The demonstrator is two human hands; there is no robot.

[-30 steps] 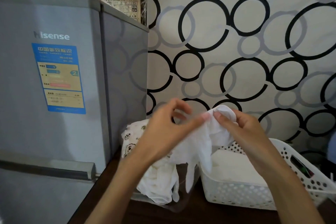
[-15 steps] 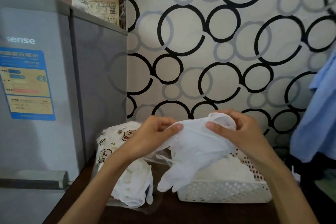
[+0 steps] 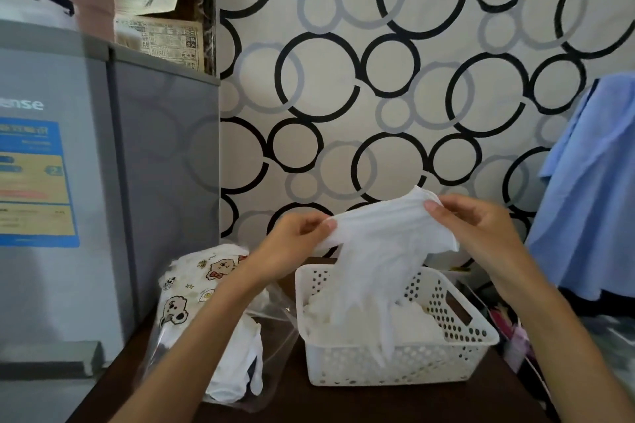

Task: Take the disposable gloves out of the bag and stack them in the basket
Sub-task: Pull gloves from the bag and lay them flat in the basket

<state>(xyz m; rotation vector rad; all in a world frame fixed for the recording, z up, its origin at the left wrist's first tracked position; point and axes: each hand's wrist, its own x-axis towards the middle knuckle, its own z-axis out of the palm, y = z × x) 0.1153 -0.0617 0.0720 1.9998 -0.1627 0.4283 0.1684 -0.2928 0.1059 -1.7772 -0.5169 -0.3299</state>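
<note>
Landmark: white perforated basket (image 3: 405, 367) on dark table (image 3: 299, 398). Left of basket, touching it: clear bag (image 3: 220, 326), white gloves inside. Left hand (image 3: 292, 247) above basket's left rim, pinching cuff of white glove (image 3: 378, 251). Glove fingers hang into basket onto glove pile (image 3: 415, 323). Right hand (image 3: 481, 233) above basket's right side, pinching other cuff edge

The glove (image 3: 379, 257) is plain white, and so are the basket (image 3: 402, 362) with its rows of small round holes and the gloves (image 3: 240, 364) in the clear bag (image 3: 275, 330). The worktop (image 3: 292, 402) is dark brown; at its left edge stand a grey fridge (image 3: 137, 182) with a blue and yellow label (image 3: 34, 182) and a white cloth (image 3: 192, 288) printed with small cartoon bears. The wall (image 3: 378, 96) shows black and grey rings on off-white, and a light blue garment (image 3: 591, 199) hangs at the right.
</note>
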